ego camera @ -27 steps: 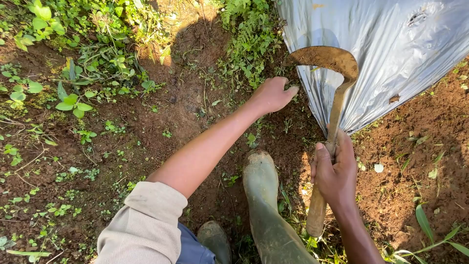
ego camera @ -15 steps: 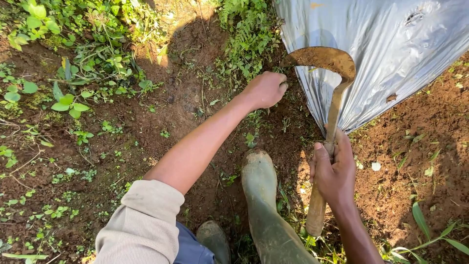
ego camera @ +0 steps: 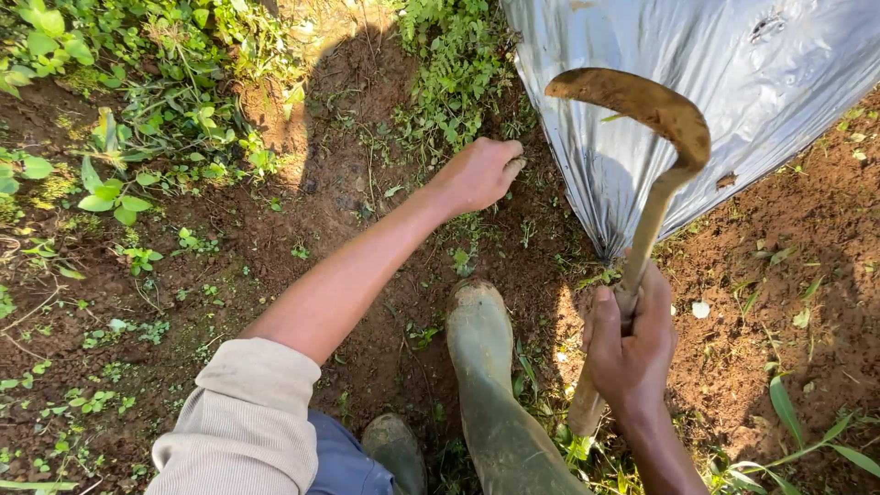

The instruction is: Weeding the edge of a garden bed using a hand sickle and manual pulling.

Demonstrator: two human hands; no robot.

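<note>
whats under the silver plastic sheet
The silver plastic sheet lies on reddish soil, with weeds at its edge. Whatever it covers is hidden.

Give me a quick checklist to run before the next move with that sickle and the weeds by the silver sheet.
1. Right hand wrapped firmly around the wooden handle of the rusty curved sickle: ok.
2. Sickle blade raised clear of the left hand: ok.
3. Left hand closed at the small green weeds by the silver plastic sheet: ok; what it grips, cannot tell.
4. Green rubber boot planted on the soil, out from under the blade: ok.
5. Blade sharpness: cannot tell.
</note>
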